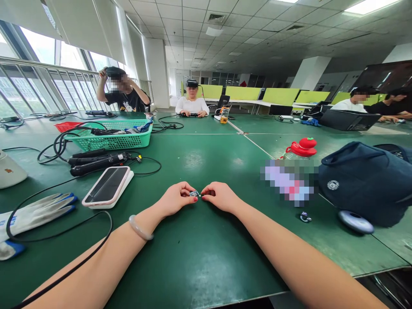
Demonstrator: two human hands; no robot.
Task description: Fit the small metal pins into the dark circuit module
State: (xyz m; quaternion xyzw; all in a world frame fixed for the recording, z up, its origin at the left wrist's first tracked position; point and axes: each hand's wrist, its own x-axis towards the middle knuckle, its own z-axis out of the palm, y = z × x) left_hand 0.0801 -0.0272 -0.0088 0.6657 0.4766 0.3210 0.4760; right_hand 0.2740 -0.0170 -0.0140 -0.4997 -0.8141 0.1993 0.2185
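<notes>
One small board [193, 194] pinched in left fingers [186, 187], right fingers [207, 189], hold unclear, room toward tabletop's near edge [251, 296]

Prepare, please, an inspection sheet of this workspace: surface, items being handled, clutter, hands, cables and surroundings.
Surface: green table, with glossy reflections.
Items being handled: small board-like piece in the left hand; tiny pale bit beside the fingers of the right hand, too small to identify.
Clutter: phone, white-and-blue glove and teal basket on the left; red-lidded bottle and navy bag on the right.
Hands: left fingers pinch the piece; right fingers are bent close to it, their grip unclear.
Cables: one black cable loops by the glove and crosses in front of the left forearm; others lie near the basket.
Surroundings: four other people in view; windows at left, yellow-green partitions behind.
</notes>
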